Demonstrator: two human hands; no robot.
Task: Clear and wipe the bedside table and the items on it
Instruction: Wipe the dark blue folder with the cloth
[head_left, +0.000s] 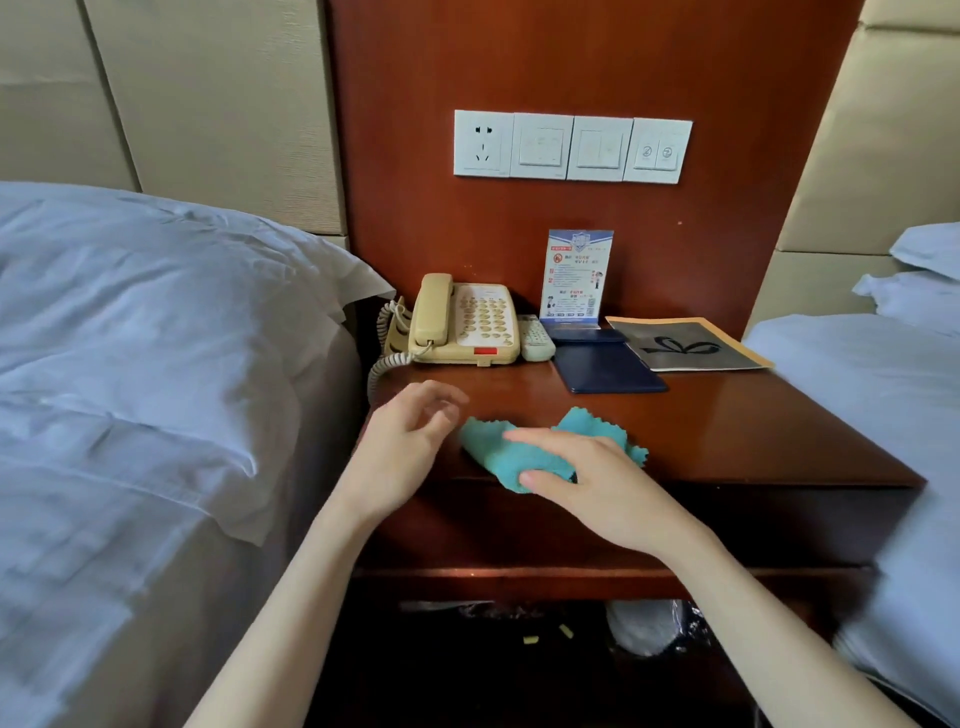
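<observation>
Closest to us, both our forearms reach in over the front edge of the counter (753, 431), a glossy reddish-brown bedside unit squeezed between two beds. Our right hand (582, 475) lies flat on the teal cloth (493, 447), fingers stretched out and pressing it down near the front edge, thumb at the cloth's near side. Our left hand (410, 431) floats just left of the cloth with fingers loosely curled, holding nothing.

Down below the counter there's a dark open shelf with something wrapped in clear plastic (644, 626); can't tell what it is.

Further back the stuff is lined up against the wall panel: a beige phone (465, 325) at the left with its coiled cord (384, 364) dangling off the side, a small remote (535, 338) right beside it, then a dark blue folder (608, 371), and a grey booklet (685, 345) with an orange border at the right. An upright info card (576, 275) stands behind the folder.

The left bed (130, 364) with its white pillow butts right up to the counter, the right bed (883, 374) likewise. On the wall above sits a row of white switches (571, 148) with a socket.
</observation>
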